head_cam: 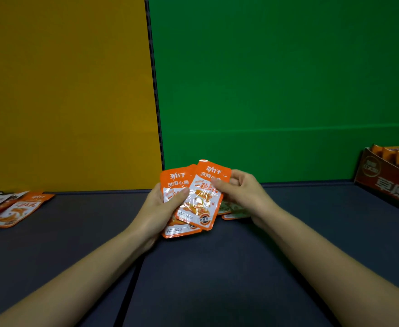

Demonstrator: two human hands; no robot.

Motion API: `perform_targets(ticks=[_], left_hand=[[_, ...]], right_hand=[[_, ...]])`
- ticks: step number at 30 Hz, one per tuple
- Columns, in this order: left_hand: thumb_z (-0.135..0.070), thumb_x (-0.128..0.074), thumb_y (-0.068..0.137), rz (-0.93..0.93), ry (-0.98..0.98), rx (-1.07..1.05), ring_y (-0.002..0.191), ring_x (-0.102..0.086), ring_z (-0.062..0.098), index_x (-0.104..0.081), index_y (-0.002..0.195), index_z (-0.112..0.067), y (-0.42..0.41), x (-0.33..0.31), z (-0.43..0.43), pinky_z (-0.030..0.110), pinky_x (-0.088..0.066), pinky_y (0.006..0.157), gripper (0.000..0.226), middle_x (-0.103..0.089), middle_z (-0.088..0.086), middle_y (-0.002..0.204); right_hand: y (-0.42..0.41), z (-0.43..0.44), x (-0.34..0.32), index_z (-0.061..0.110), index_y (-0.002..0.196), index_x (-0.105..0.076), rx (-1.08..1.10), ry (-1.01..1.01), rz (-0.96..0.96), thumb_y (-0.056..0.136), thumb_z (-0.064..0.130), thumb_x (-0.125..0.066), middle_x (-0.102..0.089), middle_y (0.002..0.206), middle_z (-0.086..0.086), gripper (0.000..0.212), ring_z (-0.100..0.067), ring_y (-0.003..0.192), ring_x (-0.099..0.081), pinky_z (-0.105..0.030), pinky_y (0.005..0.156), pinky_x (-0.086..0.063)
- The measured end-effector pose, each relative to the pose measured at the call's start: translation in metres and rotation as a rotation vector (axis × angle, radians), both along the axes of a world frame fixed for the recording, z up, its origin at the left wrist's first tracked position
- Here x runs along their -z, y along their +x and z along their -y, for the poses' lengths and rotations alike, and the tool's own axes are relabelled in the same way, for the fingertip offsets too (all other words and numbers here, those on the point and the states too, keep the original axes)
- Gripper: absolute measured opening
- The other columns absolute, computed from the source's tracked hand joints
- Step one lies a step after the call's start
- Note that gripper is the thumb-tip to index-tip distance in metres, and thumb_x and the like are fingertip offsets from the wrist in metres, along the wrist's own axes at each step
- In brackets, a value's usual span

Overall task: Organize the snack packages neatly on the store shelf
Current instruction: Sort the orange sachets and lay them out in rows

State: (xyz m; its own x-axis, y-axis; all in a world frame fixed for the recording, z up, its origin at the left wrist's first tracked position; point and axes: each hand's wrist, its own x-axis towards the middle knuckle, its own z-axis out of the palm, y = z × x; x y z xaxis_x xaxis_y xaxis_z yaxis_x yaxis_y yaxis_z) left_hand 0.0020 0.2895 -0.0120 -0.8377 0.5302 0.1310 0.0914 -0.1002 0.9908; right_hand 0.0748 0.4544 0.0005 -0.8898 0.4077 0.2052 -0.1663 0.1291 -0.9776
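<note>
Both my hands hold orange-and-white snack packets above the dark shelf (217,267) near its back wall. My left hand (160,208) grips the rear packet (173,180), its thumb lying across the front. My right hand (243,192) pinches the upper right side of the front packet (205,199), which overlaps the rear one and tilts right. More packets, greenish and orange (232,210), lie flat on the shelf under my right hand, partly hidden.
A loose pile of orange and dark packets (16,206) lies at the far left of the shelf. A brown cardboard display box (385,182) with orange packs stands at the right edge. The back wall is yellow on the left and green on the right.
</note>
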Motion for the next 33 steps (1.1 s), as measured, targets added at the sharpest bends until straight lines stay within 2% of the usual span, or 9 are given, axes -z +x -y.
perform_targets(ticks=[3, 7, 10, 12, 19, 24, 28, 30, 33], left_hand=[[-0.022, -0.063, 0.086, 0.001, 0.011, -0.026, 0.075, -0.071, 0.017, -0.053, 0.108, -0.019, -0.003, 0.000, 0.002, 0.032, -0.058, 0.066, 0.024, -0.072, 0.005, 0.098], [-0.019, -0.065, 0.085, 0.017, 0.015, -0.054, 0.068, -0.071, 0.014, -0.052, 0.111, -0.015, -0.006, 0.003, 0.001, 0.030, -0.058, 0.063, 0.030, -0.071, 0.005, 0.094], [-0.018, -0.067, 0.084, 0.023, 0.016, -0.056, 0.070, -0.071, 0.017, -0.052, 0.106, -0.017, -0.004, 0.004, -0.003, 0.031, -0.058, 0.063, 0.027, -0.071, 0.005, 0.093], [-0.017, -0.067, 0.083, 0.020, 0.023, -0.064, 0.074, -0.070, 0.019, -0.053, 0.106, -0.017, -0.003, 0.003, -0.005, 0.032, -0.057, 0.064, 0.027, -0.071, 0.006, 0.095], [-0.016, -0.069, 0.081, -0.013, 0.038, -0.050, 0.082, -0.070, 0.023, -0.052, 0.112, -0.013, 0.000, 0.003, -0.008, 0.036, -0.057, 0.070, 0.036, -0.070, 0.010, 0.102], [-0.018, -0.064, 0.086, 0.034, 0.044, -0.102, 0.061, -0.071, 0.012, -0.057, 0.097, -0.019, -0.007, -0.001, -0.002, 0.026, -0.058, 0.054, 0.014, -0.072, 0.007, 0.092], [-0.018, -0.064, 0.086, 0.101, -0.069, -0.077, 0.053, -0.070, 0.013, -0.058, 0.103, -0.013, -0.009, -0.001, 0.004, 0.023, -0.055, 0.047, 0.018, -0.073, 0.008, 0.085], [-0.018, -0.064, 0.086, 0.120, -0.093, -0.067, 0.052, -0.070, 0.013, -0.057, 0.109, -0.010, -0.008, -0.002, 0.003, 0.022, -0.054, 0.045, 0.026, -0.073, 0.008, 0.082], [-0.018, -0.065, 0.086, 0.118, -0.120, -0.057, 0.051, -0.070, 0.013, -0.056, 0.109, -0.009, -0.008, -0.003, 0.002, 0.022, -0.053, 0.044, 0.027, -0.073, 0.007, 0.080]], right_hand=[[0.007, -0.025, -0.012, 0.006, 0.112, -0.053, 0.123, -0.135, -0.059, 0.090, 0.004, -0.058, -0.064, 0.071, -0.002, 0.023, 0.002, 0.045, -0.060, -0.011, 0.051, -0.050], [0.016, -0.043, -0.007, -0.003, 0.118, -0.055, 0.191, -0.027, 0.114, 0.097, 0.016, -0.048, -0.057, 0.072, -0.001, 0.029, -0.002, 0.049, -0.056, -0.007, 0.046, -0.044], [0.014, -0.031, -0.008, 0.003, 0.101, -0.065, 0.101, 0.115, 0.194, 0.095, 0.039, -0.046, -0.060, 0.066, 0.001, 0.041, -0.005, 0.047, -0.050, -0.006, 0.045, -0.040], [0.013, -0.022, -0.011, 0.013, 0.086, -0.066, 0.046, 0.139, 0.215, 0.088, 0.042, -0.058, -0.065, 0.070, 0.003, 0.031, -0.006, 0.052, -0.052, -0.008, 0.049, -0.044], [0.003, -0.011, -0.003, 0.013, 0.083, -0.060, -0.070, -0.101, 0.133, 0.082, 0.007, -0.069, -0.071, 0.071, 0.000, 0.010, -0.006, 0.054, -0.066, -0.019, 0.056, -0.056], [0.009, -0.056, -0.014, 0.015, 0.081, -0.060, 0.199, -0.375, -0.067, 0.084, 0.014, -0.066, -0.068, 0.071, 0.004, 0.007, -0.005, 0.064, -0.063, -0.015, 0.057, -0.053], [0.022, -0.098, -0.003, 0.016, 0.069, -0.053, 0.412, -0.245, 0.066, 0.089, 0.020, -0.062, -0.055, 0.036, 0.011, 0.022, 0.004, 0.033, -0.049, -0.009, 0.039, -0.042], [0.024, -0.110, 0.002, 0.013, 0.066, -0.053, 0.448, -0.128, 0.131, 0.093, 0.017, -0.056, -0.061, 0.047, 0.003, 0.027, 0.001, 0.032, -0.049, -0.012, 0.039, -0.042], [0.025, -0.119, 0.005, 0.007, 0.069, -0.058, 0.470, 0.142, 0.243, 0.094, 0.012, -0.053, -0.066, 0.093, -0.020, 0.026, -0.009, 0.052, -0.052, -0.018, 0.054, -0.040]])
